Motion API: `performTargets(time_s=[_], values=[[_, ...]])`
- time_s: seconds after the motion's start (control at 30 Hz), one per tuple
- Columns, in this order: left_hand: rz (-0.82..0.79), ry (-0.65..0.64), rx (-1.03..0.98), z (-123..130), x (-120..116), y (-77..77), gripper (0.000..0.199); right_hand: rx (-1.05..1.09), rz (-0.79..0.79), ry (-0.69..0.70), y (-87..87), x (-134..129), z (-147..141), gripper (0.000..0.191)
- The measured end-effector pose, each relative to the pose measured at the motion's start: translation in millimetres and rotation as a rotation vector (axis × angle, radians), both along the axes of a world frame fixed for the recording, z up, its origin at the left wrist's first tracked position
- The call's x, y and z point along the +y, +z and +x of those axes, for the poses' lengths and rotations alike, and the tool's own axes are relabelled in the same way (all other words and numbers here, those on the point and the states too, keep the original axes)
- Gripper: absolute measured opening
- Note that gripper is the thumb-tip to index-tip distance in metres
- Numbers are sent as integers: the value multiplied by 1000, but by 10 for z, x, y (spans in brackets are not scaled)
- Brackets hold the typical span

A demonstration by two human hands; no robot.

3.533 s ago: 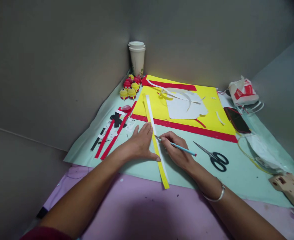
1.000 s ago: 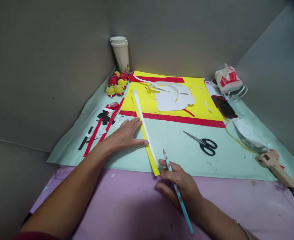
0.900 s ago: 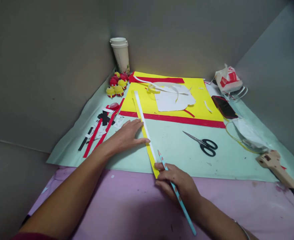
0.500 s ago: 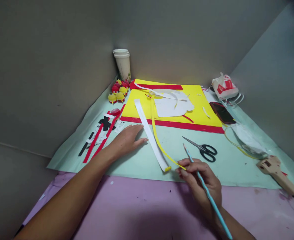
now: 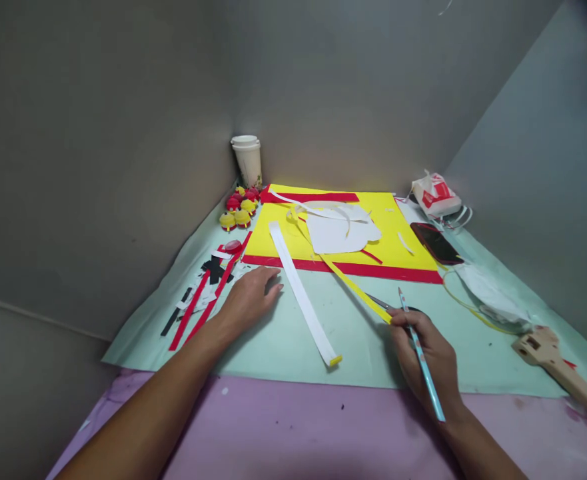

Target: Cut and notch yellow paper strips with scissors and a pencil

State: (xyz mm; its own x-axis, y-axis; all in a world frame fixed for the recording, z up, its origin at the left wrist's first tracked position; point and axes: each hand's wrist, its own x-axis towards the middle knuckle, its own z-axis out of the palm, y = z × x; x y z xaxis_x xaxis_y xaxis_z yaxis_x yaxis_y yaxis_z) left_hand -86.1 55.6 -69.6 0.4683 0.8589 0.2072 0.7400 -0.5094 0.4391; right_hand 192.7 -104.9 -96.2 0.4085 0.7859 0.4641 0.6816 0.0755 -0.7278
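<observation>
My right hand (image 5: 426, 353) pinches the end of a long yellow strip (image 5: 356, 288) and also holds a light blue pencil (image 5: 426, 370), its tip pointing up and away. The strip runs back to the yellow sheet. Scissors (image 5: 377, 301) lie partly hidden behind that hand. My left hand (image 5: 250, 297) rests with fingers apart and nothing in it, left of a white strip (image 5: 303, 297) that has a small yellow piece (image 5: 336, 361) at its near end. Red strips (image 5: 190, 313) and black scraps (image 5: 216, 270) lie left of my left hand.
A yellow sheet (image 5: 403, 227) with red borders bears white paper (image 5: 340, 235). Behind stand a white cup (image 5: 248, 162) and several red-yellow balls (image 5: 228, 221). On the right are a phone (image 5: 436, 243), a white mask (image 5: 490, 293), a glue gun (image 5: 548, 353) and a crumpled bag (image 5: 436, 195).
My right hand has moved right with the pencil and the yellow strip's end, pulling the strip straighter and covering much of the scissors. The view has tilted up a little.
</observation>
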Motion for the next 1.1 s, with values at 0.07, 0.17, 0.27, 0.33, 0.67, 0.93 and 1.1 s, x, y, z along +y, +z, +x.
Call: performTargets(time_s=[0.07,0.17,0.27,0.33,0.67,0.93,1.1], values=[[10,5,-11,2,5,-13,32,-24,-54,-34,-16,26,25,9],[24,31,-38,5,11,-17,29,-98,-101,-33,-30,55,53,13],[19,80,-73,3,17,2,27,-170,-101,-25,-33,61,57,18],[8,112,-98,-2,22,19,26,-202,-88,-23,-27,51,39,20],[-76,138,-142,-17,20,11,25,-325,40,140,-5,-37,-89,18],[-91,92,-101,15,-19,25,24,-273,-41,155,-29,-52,-120,15],[-95,60,-86,27,-67,48,24,-270,-49,196,-30,-55,-157,15]])
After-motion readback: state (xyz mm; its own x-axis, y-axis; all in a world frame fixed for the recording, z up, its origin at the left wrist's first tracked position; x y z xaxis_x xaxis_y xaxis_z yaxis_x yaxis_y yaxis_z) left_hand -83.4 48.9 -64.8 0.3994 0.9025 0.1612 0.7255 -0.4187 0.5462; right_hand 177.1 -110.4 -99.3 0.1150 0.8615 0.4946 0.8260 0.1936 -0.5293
